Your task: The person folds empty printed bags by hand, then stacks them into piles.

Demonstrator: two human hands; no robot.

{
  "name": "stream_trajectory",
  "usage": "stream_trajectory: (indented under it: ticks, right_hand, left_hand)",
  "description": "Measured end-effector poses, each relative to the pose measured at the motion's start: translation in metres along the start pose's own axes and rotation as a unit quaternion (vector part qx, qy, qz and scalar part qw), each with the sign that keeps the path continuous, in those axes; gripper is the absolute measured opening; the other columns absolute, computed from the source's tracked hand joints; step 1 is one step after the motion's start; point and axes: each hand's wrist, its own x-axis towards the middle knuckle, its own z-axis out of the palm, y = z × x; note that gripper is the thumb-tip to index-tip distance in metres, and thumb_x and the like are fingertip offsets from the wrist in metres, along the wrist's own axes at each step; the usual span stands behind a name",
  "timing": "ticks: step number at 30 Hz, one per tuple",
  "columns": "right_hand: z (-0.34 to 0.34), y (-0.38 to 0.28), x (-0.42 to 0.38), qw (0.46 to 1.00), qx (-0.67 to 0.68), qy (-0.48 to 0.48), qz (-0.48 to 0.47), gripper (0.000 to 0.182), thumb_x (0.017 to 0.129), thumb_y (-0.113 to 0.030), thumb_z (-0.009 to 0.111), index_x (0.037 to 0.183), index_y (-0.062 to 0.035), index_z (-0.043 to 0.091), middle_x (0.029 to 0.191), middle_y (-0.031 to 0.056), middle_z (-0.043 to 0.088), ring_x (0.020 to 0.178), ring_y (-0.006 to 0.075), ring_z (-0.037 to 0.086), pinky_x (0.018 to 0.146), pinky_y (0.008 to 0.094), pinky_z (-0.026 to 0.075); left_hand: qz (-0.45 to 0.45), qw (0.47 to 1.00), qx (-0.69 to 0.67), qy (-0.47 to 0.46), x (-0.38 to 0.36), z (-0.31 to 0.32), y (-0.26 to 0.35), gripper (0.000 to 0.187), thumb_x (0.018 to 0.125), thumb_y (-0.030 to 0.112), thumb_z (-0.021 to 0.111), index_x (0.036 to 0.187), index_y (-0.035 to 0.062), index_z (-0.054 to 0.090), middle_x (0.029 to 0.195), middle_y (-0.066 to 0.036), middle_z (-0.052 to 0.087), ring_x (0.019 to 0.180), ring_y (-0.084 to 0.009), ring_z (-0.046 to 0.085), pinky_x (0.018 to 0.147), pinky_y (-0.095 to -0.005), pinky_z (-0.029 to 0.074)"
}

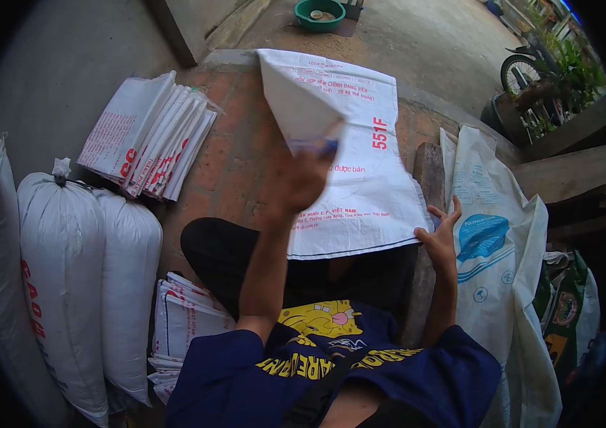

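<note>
A white woven sack [360, 185] with red print lies spread in front of me, its far left part turned over as a pale flap [299, 107]. My left hand [306, 178] is over the sack beside this flap, blurred, with its fingers curled around a small blue thing [328, 147] whose kind I cannot tell. At the near right corner of the sack is my right hand [442, 234], fingers spread and thumb on the sack's edge.
Folded printed sacks [150, 139] lie on the bricks at left, with another stack [185, 321] by my leg. Full white sacks [60, 285] stand farther left. A wooden beam [428, 185] and a large pale sack [492, 285] are at right. A green basin [319, 21] sits at the back.
</note>
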Motion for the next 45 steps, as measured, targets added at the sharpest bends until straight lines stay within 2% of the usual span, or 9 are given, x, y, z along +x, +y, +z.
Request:
stream_trajectory:
  ticks: [3,9,16,18,29,34,38,41,45]
  right_hand:
    - [-0.008,-0.002,-0.002,0.992,0.05,-0.102,-0.05,0.118,0.061,-0.001,0.073,0.148,-0.0081,-0.006,0.137,0.0297,0.038,0.128,0.0371,0.042,0.101,0.0419,0.044]
    - [-0.024,0.011,-0.004,0.965,-0.048,-0.188,-0.176,0.122,0.064,-0.004,0.079,0.151,-0.0109,-0.007,0.143,0.0236,0.037,0.133,0.0363,0.038,0.106,0.0407,0.038]
    - [-0.03,0.008,-0.01,0.941,-0.042,-0.315,-0.117,0.054,0.067,0.003,0.069,0.12,-0.0004,0.061,0.112,0.0102,0.06,0.108,0.0201,0.057,0.093,0.0302,0.044]
    - [-0.034,-0.008,-0.01,0.952,-0.041,-0.296,-0.068,0.043,0.066,0.005,0.064,0.109,0.0003,0.066,0.105,0.0116,0.061,0.104,0.0199,0.059,0.091,0.0296,0.045]
    - [-0.049,-0.008,-0.004,0.956,0.225,-0.178,-0.06,0.017,0.07,0.001,0.077,0.086,-0.0001,0.071,0.125,0.0145,0.056,0.113,0.0211,0.057,0.097,0.0295,0.041]
    - [-0.066,-0.002,0.005,0.932,0.149,-0.201,-0.264,0.065,0.077,-0.041,0.073,0.127,-0.0043,0.052,0.153,0.0179,0.027,0.138,0.0299,0.033,0.11,0.0403,0.029]
    - [-0.039,0.069,0.06,0.939,-0.14,-0.048,-0.312,0.054,0.081,-0.032,0.071,0.126,-0.0056,0.054,0.154,0.0185,0.025,0.141,0.0332,0.028,0.112,0.0472,0.025]
    - [-0.036,0.057,0.074,0.856,-0.07,-0.058,-0.509,0.042,0.079,-0.026,0.073,0.114,-0.0066,0.06,0.135,0.0207,0.05,0.132,0.0364,0.043,0.112,0.049,0.026]
    - [-0.024,0.042,0.057,0.87,0.168,-0.185,-0.425,0.029,0.08,-0.031,0.073,0.092,-0.0053,0.063,0.097,0.0141,0.07,0.108,0.0358,0.062,0.108,0.0519,0.03]
  left_hand:
    - [0.225,0.955,0.098,-0.165,0.002,0.098,-0.041,0.05,0.091,0.018,0.048,0.139,0.0016,0.042,0.14,-0.027,0.042,0.131,-0.0374,0.041,0.107,-0.0408,0.033]
    - [0.106,0.871,0.071,-0.474,-0.055,0.163,-0.028,0.055,0.087,0.013,0.045,0.14,0.0043,0.04,0.145,-0.019,0.039,0.141,-0.0358,0.027,0.109,-0.0636,0.023]
    - [0.086,0.863,-0.05,-0.496,-0.081,0.142,-0.027,0.067,0.082,0.022,0.067,0.14,0.0039,0.04,0.14,-0.019,0.044,0.132,-0.0351,0.041,0.106,-0.0511,0.034]
    - [0.167,0.945,0.084,-0.267,-0.109,0.13,-0.016,0.078,0.076,0.022,0.074,0.142,0.0042,0.037,0.134,-0.021,0.048,0.123,-0.0354,0.048,0.102,-0.0448,0.039]
    - [0.136,0.931,0.339,-0.009,-0.162,0.055,-0.072,0.042,0.079,0.008,0.057,0.12,0.0,0.056,0.101,-0.015,0.061,0.097,-0.0298,0.061,0.088,-0.0416,0.046]
    - [0.173,0.95,0.261,-0.001,-0.139,0.009,-0.047,0.037,0.068,-0.003,0.061,0.105,0.0026,0.062,0.093,-0.012,0.066,0.086,-0.0289,0.065,0.074,-0.0374,0.051]
    - [0.239,0.959,0.156,-0.008,-0.121,-0.009,-0.019,0.03,0.064,-0.007,0.066,0.093,0.0046,0.066,0.093,-0.009,0.07,0.086,-0.0277,0.068,0.071,-0.0362,0.052]
    - [0.28,0.959,0.029,0.011,-0.11,-0.02,-0.012,0.022,0.072,-0.001,0.069,0.094,0.0024,0.068,0.092,-0.011,0.071,0.087,-0.0278,0.069,0.075,-0.0377,0.053]
    - [0.151,0.986,0.008,0.065,-0.097,-0.017,-0.055,0.028,0.08,0.014,0.073,0.105,0.0039,0.067,0.122,-0.014,0.063,0.12,-0.033,0.055,0.097,-0.0428,0.045]
